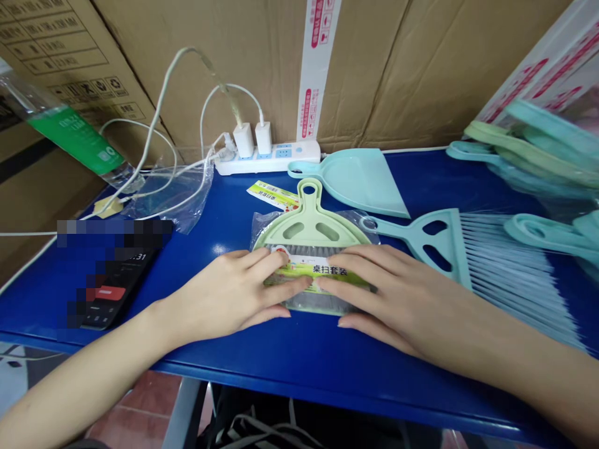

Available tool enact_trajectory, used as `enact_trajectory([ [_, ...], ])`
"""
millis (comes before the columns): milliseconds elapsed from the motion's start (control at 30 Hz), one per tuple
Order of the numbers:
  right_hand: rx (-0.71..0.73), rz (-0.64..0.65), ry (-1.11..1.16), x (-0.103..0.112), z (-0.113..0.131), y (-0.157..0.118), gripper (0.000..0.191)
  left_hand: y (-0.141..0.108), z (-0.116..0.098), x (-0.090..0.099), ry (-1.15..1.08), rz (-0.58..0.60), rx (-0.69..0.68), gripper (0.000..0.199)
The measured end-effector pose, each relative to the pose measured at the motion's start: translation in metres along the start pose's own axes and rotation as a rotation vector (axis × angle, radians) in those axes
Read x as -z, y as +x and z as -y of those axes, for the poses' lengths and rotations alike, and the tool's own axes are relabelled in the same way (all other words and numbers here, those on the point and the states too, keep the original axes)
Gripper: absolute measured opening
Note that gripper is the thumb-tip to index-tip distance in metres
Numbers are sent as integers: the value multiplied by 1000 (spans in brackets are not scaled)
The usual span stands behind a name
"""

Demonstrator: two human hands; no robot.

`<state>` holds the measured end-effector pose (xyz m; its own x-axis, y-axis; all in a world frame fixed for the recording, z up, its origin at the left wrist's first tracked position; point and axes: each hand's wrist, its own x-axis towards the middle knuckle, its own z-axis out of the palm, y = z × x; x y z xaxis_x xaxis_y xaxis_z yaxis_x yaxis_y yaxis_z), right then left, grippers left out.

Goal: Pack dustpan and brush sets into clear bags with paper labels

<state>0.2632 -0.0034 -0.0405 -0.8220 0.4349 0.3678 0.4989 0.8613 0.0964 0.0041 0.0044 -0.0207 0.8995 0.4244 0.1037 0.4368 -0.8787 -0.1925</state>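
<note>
A light green brush and dustpan set (311, 218) lies on the blue table, nested together with the handle pointing away from me. Across its grey bristles runs a yellow-green label card (299, 269). My left hand (234, 287) rests on the left part of the label with fingers stretched out. From the other side, my right hand (397, 290) lies over the right part, its fingers also spread. Clear plastic film shows around the set. Just beyond sits a teal dustpan (362, 181), and to the right a teal brush (435, 246) with pale blue bristles.
Another label card (274, 194) lies behind the set. At the back a white power strip (281, 156) holds plugged-in chargers and cables. A phone (116, 280), crumpled plastic and a green-labelled bottle (75, 137) are at left. Bagged dustpans (538, 149) pile up at right; cardboard boxes stand behind.
</note>
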Motion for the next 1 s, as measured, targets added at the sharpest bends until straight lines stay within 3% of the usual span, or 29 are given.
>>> enact_trajectory([
  [333, 6, -4, -10, 1, -1, 1, 27, 0, 1, 0, -22, -5, 6, 34],
  [567, -3, -27, 4, 4, -1, 0, 43, 0, 0, 2, -16, -32, 11, 30],
  [1000, -43, -10, 75, 8, -5, -2, 43, -3, 5, 9, 21, -59, 42, 37],
])
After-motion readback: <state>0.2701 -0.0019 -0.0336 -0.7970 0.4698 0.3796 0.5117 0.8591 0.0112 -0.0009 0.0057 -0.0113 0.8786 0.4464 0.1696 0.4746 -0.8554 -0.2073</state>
